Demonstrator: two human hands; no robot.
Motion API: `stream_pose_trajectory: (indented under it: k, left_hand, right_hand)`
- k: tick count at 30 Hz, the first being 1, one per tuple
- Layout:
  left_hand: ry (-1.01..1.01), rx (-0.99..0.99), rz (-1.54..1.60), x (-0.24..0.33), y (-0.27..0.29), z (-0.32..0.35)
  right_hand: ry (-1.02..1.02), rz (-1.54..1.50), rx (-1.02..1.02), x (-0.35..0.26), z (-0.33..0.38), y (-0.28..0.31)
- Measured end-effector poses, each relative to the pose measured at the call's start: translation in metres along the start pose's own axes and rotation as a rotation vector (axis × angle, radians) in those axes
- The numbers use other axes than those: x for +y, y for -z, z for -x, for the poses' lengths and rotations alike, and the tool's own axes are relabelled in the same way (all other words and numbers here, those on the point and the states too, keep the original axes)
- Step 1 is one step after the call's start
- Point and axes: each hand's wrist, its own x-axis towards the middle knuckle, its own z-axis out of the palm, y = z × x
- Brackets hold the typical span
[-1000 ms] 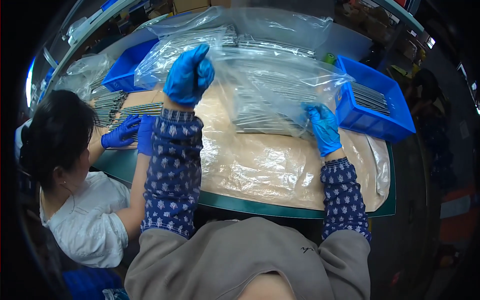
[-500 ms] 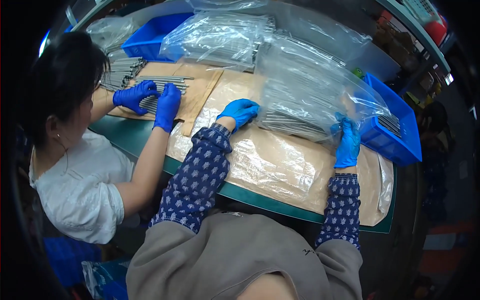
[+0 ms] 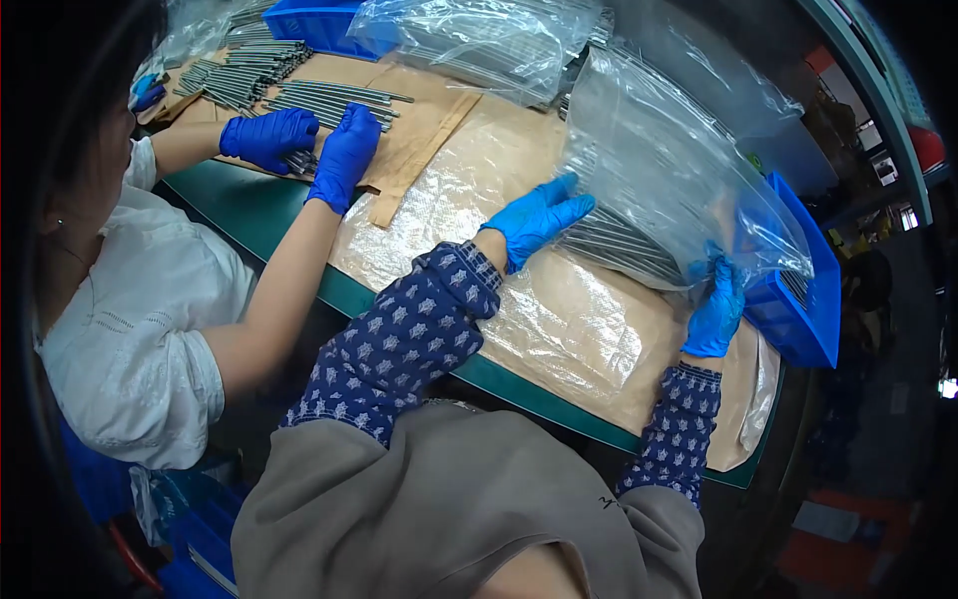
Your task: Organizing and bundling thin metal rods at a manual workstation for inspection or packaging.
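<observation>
A large clear plastic bag [image 3: 659, 140] lies in front of me over a layer of thin grey metal rods [image 3: 621, 245], whose near ends show through the film. At the bag's left edge my left hand [image 3: 539, 222], in a light-blue glove, has its fingers stretched out and touching the film. My right hand [image 3: 716, 311], gloved alike, pinches the bag's near right corner; its fingertips are partly behind the film. Brown wrapping paper [image 3: 539, 329] with a shiny surface lies under the bag.
To my left, a co-worker's gloved hands [image 3: 342, 160] handle rods on brown paper. More rods [image 3: 244, 75] lie beyond them. Blue bins stand at the back [image 3: 319, 28] and at the right [image 3: 810, 324]. Another filled plastic bag [image 3: 479, 45] lies behind. A green table edge [image 3: 559, 407] runs nearest me.
My left hand has spread its fingers and shifted along the bag's left edge. My right hand stays at the bag's corner. The co-worker's hands have moved slightly nearer together. The view has turned a little.
</observation>
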Motion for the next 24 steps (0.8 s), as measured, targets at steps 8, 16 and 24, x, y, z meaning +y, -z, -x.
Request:
stream_pose_trajectory:
  k: [8,16,24]
  left_hand:
    - [-0.156,0.284,0.271,-0.001,0.011,-0.008]
    - [-0.176,0.063,0.403,-0.008,0.024,0.005]
    - [-0.625,0.233,-0.807,-0.049,0.01,-0.01]
  right_hand:
    - [0.085,0.032,-0.002,-0.009,0.002,-0.001]
    - [0.155,0.04,0.129,-0.013,0.008,0.004]
    - [0.131,0.173,0.149,-0.009,-0.01,-0.006]
